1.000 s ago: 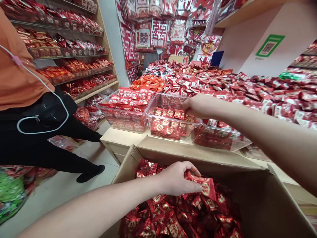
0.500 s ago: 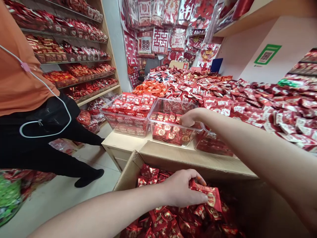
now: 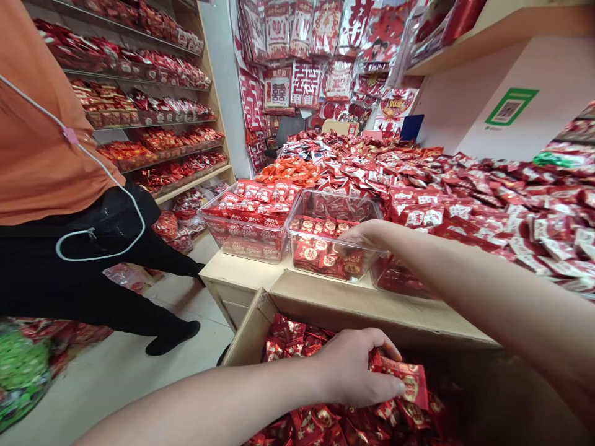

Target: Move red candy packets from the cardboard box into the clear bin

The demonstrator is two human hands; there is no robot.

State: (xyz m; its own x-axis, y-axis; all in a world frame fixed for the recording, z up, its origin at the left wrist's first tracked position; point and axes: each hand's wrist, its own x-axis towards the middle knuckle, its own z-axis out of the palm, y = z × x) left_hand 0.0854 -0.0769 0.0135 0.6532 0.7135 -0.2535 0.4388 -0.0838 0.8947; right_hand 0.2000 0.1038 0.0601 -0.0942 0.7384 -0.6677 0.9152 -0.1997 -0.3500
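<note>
My left hand (image 3: 357, 365) is closed on red candy packets (image 3: 411, 383) with gold print, held over the open cardboard box (image 3: 320, 296). Loose packets of the same red and gold kind (image 3: 288, 331) fill the box below. My right hand (image 3: 360, 235) reaches into the middle clear plastic bin (image 3: 332, 275). Its fingers point down beside rows of red candy packets (image 3: 313, 251) and are mostly hidden, so I cannot tell what they hold. Another clear bin (image 3: 248, 238), full of red packets, stands to the left. A third bin (image 3: 402, 279) sits partly behind my right forearm.
Heaps of red packets (image 3: 465, 192) cover the counter behind the bins. To the left stands a person in an orange shirt (image 3: 51, 136), beside stocked shelves (image 3: 153, 124). Red decorations (image 3: 307, 83) hang at the back. A wooden shelf (image 3: 506, 34) juts out at upper right.
The whole view has shifted slightly right and down. My right hand sits a little lower in the middle bin. My left hand still holds its packets over the box.
</note>
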